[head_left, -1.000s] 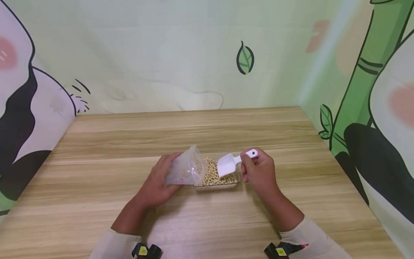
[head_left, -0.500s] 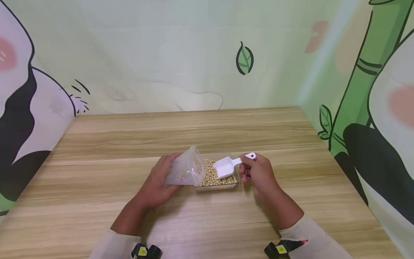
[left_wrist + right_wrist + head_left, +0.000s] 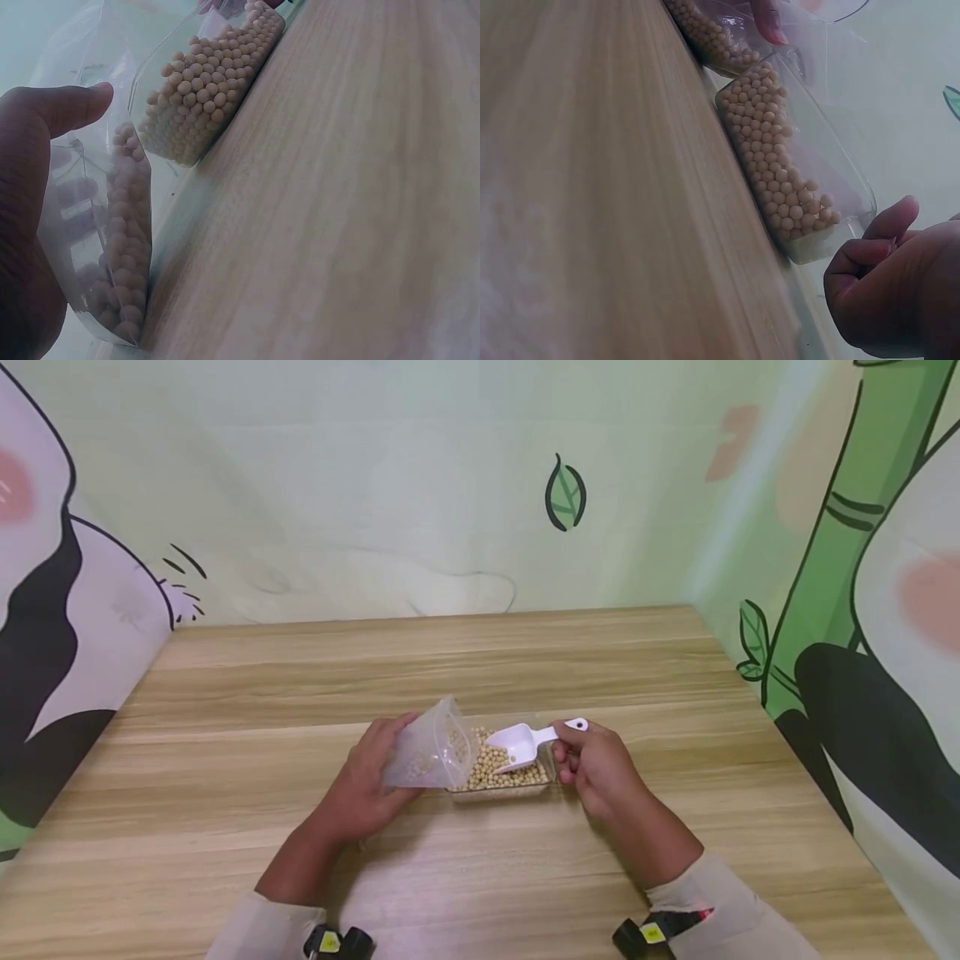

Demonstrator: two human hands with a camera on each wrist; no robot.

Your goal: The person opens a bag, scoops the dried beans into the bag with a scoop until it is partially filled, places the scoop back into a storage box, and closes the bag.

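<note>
A white plastic scoop (image 3: 519,745) dips its blade into pale round soybeans (image 3: 486,770) in a clear rectangular container (image 3: 501,793). My right hand (image 3: 604,770) pinches the scoop's handle between thumb and fingers, just past the container's right end. On the other side, my left hand (image 3: 372,781) grips a translucent plastic bag (image 3: 418,756), its mouth facing the container. Through the bag's wall in the left wrist view, soybeans (image 3: 127,262) show along its lower side, and the left thumb (image 3: 79,109) lies across the bag. In the right wrist view the scoop is largely hidden.
The container and bag stand on a wood-grain table (image 3: 450,877). Behind and beside the table are pale green walls (image 3: 337,485) with cartoon prints, including a bamboo stalk at the right. Strapped near both wrists are black devices with yellow labels.
My right hand has moved the scoop left and slightly down into the soybeans, and its blade has tipped, with a few beans now on it. The left hand and bag stay nearly still.
</note>
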